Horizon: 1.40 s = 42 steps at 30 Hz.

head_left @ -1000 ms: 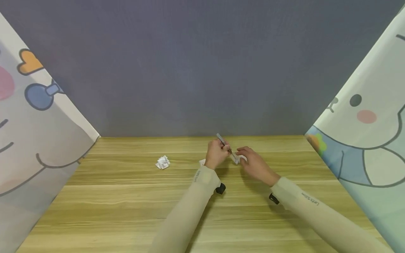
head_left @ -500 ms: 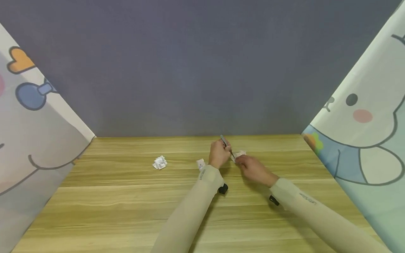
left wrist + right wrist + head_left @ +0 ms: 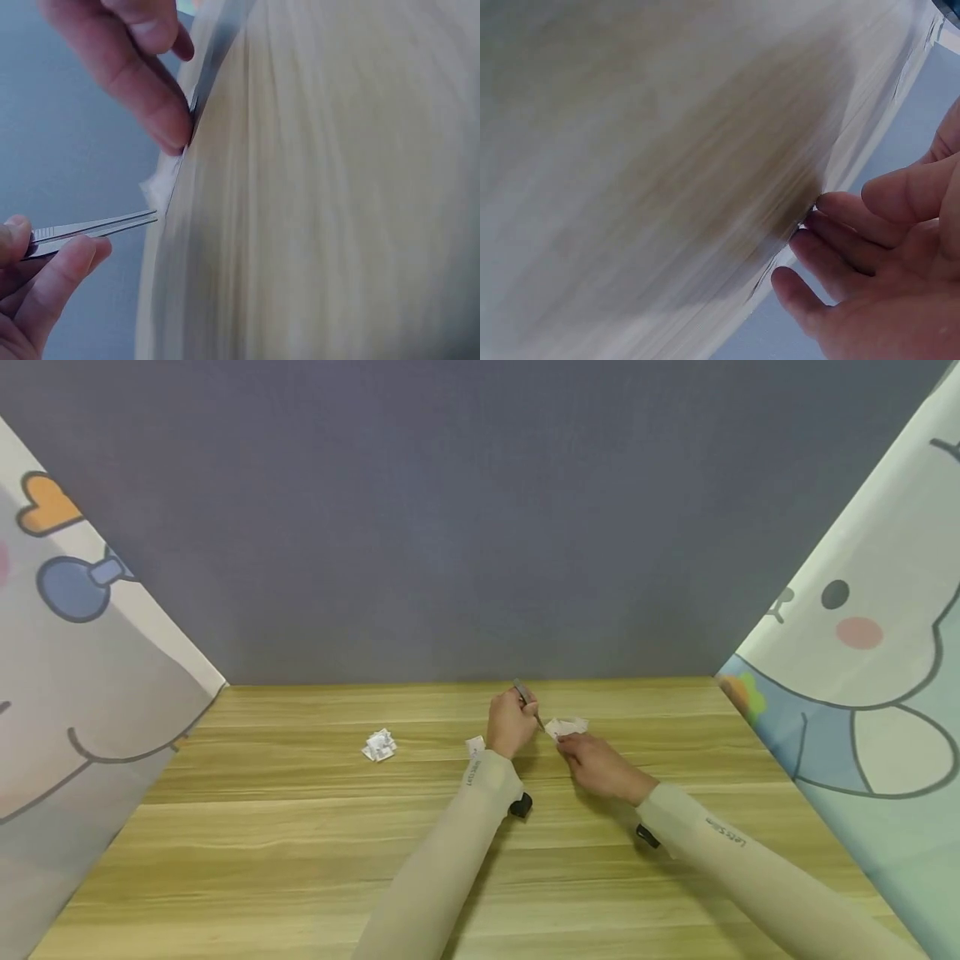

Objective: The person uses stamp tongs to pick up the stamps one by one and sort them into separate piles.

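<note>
My left hand point(image 3: 512, 722) pinches metal tweezers point(image 3: 97, 230) between thumb and fingers. Their tips are slightly apart and point at thin, whitish pieces point(image 3: 566, 727) on the table, which look like paper or small packets. In the left wrist view, the tips are close to the near corner of one whitish piece point(image 3: 159, 187). My right hand point(image 3: 602, 767) reaches in from the right, its fingertips resting on the near edge of those pieces. The right wrist view shows its fingers point(image 3: 840, 262) loosely extended, with the thumb apart from them.
A small pile of white pieces point(image 3: 379, 745) lies to the left on the wooden table point(image 3: 300, 843). One single white piece point(image 3: 476, 747) lies just left of my left wrist, partly hidden by it. A grey wall point(image 3: 465, 527) stands behind the table, with cartoon-printed sheets on both sides.
My right hand has come down onto the whitish pieces, its fingers drawn closer together. The left hand with the tweezers went slightly right, then back left, and the tips now sit left of the pieces.
</note>
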Motion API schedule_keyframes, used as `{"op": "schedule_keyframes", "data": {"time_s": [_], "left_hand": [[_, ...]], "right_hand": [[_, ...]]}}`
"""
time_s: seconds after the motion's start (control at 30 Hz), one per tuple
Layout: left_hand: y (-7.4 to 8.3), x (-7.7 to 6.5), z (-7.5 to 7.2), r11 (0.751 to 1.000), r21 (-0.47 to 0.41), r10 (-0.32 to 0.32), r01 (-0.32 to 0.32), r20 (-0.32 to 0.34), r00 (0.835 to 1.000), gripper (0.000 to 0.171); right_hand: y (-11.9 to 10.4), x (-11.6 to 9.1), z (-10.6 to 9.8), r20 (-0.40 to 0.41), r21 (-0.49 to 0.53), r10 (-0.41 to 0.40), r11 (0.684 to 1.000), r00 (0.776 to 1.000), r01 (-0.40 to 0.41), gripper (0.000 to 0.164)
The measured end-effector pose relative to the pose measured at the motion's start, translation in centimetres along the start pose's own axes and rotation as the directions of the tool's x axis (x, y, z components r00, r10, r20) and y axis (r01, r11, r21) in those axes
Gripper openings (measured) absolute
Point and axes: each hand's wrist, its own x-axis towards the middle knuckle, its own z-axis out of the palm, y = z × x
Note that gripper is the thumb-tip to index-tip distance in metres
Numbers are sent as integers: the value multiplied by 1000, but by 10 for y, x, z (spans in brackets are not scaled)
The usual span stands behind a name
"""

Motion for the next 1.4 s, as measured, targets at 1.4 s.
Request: {"op": "schedule_keyframes", "data": {"time_s": [1.4], "left_hand": [[-43,-14,-106,990,130,-43,47,-36,998,7]], "right_hand": [[-71,30,17,120,108,-206,975,971,193,35]]}}
